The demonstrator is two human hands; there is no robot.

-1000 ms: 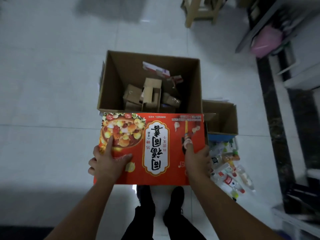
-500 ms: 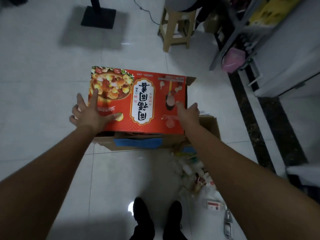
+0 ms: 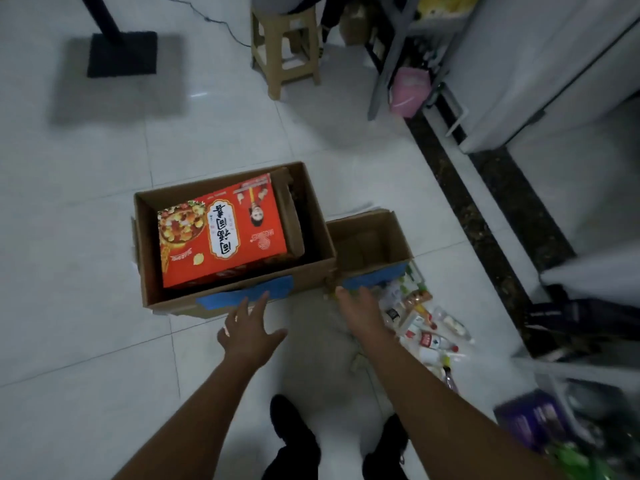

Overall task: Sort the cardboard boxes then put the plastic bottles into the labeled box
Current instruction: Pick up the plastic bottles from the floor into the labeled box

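A red printed carton (image 3: 221, 233) lies flat inside the big brown cardboard box (image 3: 147, 237) on the floor, which has blue tape on its near wall. A smaller brown box (image 3: 398, 237), also blue-taped along its near rim, stands against its right side. A heap of plastic bottles (image 3: 420, 327) lies on the tiles just in front of the small box. My left hand (image 3: 247, 330) hovers with fingers spread near the big box's front wall. My right hand (image 3: 360, 310) is open and empty beside the bottles, near the corner where the two boxes meet.
A wooden stool (image 3: 285, 46) stands at the back, a black stand base (image 3: 121, 53) at the back left. A pink bag (image 3: 410, 90) and white cabinets (image 3: 540, 64) line the right side. Dark clutter (image 3: 571, 327) sits at the right edge. My shoes (image 3: 294, 431) are below.
Both hands have let go of the red carton, which now rests inside the big box. My hands have drawn back toward me, in front of the boxes.
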